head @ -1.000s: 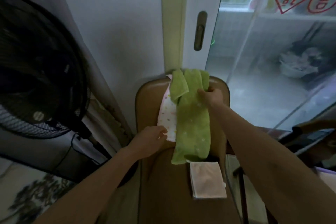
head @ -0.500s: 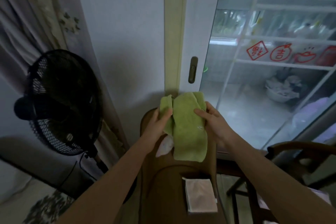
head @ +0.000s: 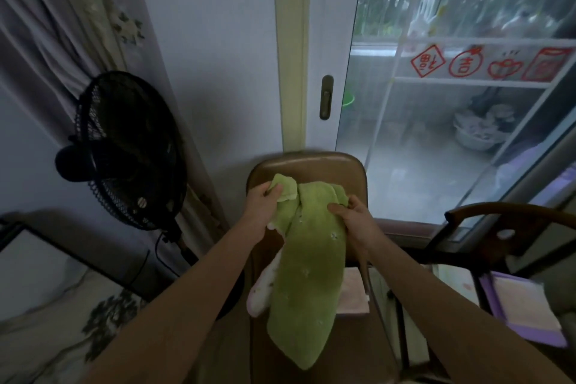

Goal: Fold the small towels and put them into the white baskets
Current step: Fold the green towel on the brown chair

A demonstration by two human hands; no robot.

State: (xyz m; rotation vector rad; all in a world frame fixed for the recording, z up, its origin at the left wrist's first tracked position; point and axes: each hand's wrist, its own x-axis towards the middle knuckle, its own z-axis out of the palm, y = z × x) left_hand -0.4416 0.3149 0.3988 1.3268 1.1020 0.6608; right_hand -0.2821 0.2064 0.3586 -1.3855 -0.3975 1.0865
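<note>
A dim room corner, with a grey curtain far left and a black standing fan in front of it, a pale wall behind, and a glass sliding door to the right. In the middle stands a brown chair. Over its seat the left hand pinches one upper corner of a green towel, and the right hand grips the other, fingers curled into the cloth, which hangs bunched towards the near side. A white spotted towel peeks out behind it, and a folded pink towel lies on the seat just right.
</note>
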